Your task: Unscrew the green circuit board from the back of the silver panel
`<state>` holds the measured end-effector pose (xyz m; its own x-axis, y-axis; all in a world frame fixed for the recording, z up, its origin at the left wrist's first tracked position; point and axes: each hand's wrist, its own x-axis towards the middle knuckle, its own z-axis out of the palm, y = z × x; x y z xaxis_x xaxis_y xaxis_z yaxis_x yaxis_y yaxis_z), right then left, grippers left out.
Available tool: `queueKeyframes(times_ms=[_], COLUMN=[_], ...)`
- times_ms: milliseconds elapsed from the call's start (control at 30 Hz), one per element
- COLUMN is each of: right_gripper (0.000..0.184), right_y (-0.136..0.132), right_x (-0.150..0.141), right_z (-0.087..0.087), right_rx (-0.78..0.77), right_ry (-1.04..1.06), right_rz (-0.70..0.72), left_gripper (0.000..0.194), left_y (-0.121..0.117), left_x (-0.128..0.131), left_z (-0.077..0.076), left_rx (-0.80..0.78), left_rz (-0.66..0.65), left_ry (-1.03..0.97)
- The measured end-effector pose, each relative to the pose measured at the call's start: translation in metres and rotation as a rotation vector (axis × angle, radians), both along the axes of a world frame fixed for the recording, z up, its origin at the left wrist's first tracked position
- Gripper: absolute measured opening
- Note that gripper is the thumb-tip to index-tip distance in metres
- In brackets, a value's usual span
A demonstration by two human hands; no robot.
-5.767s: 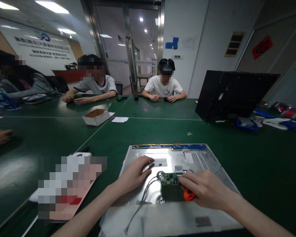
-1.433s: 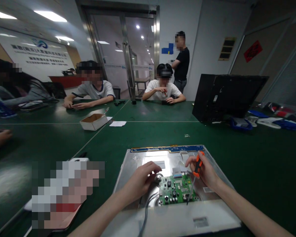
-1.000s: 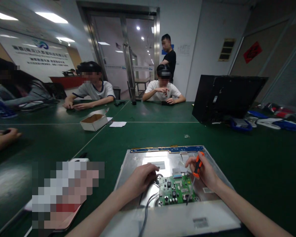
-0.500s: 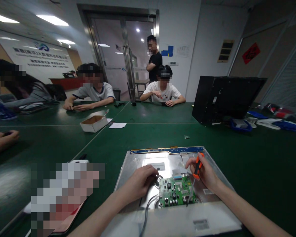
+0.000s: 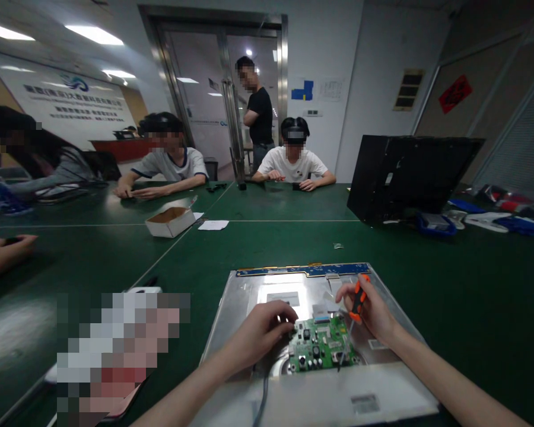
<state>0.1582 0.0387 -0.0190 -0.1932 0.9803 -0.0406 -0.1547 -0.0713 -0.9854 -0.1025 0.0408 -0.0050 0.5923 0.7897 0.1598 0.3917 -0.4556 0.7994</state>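
Observation:
A green circuit board lies on the metal back of a flat display panel. My right hand grips an orange and black screwdriver, its shaft slanting down over the right side of the board. At the board's upper left corner, my left hand has its thumb and fingers curled together; whatever is between the fingertips is hidden. A grey cable runs from beneath that hand towards me, over the white lower part of the panel. A blue strip board lines the panel's far edge.
Left of the panel lies a blurred-out phone-like item. Further off stand an open white box and a paper slip. A black monitor housing stands at the back right. Other people sit around the green table.
My left hand has shifted slightly right, its fingertips now at the board's corner. The grey cable is more covered by it. My right hand and screwdriver have hardly moved.

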Motion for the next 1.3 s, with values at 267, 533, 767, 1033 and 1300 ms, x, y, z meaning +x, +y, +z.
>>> queueKeyframes(times_ms=[267,533,767,1033,1300], right_gripper=[0.067,0.067,0.069,0.071,0.052], right_y=[0.001,0.0,0.0,-0.011,0.008], right_x=[-0.003,-0.004,-0.004,-0.017,-0.038], right_z=[-0.001,0.003,0.003,0.015,0.059], right_rx=[-0.009,0.01,0.027,0.09,0.254], right_ry=[0.042,0.04,0.027,-0.007,-0.17], right_rz=[-0.026,-0.026,-0.032,-0.03,-0.015], left_gripper=[0.01,0.011,0.012,0.012,0.009], left_y=[0.003,0.004,0.006,0.005,0.006], left_x=[0.004,0.004,0.002,0.004,0.003], left_z=[-0.004,-0.004,-0.007,-0.01,-0.009], left_rx=[-0.125,-0.089,-0.074,-0.053,-0.07], left_rz=[0.013,0.046,0.053,0.087,0.057], left_ry=[-0.013,0.003,0.027,-0.005,0.003])
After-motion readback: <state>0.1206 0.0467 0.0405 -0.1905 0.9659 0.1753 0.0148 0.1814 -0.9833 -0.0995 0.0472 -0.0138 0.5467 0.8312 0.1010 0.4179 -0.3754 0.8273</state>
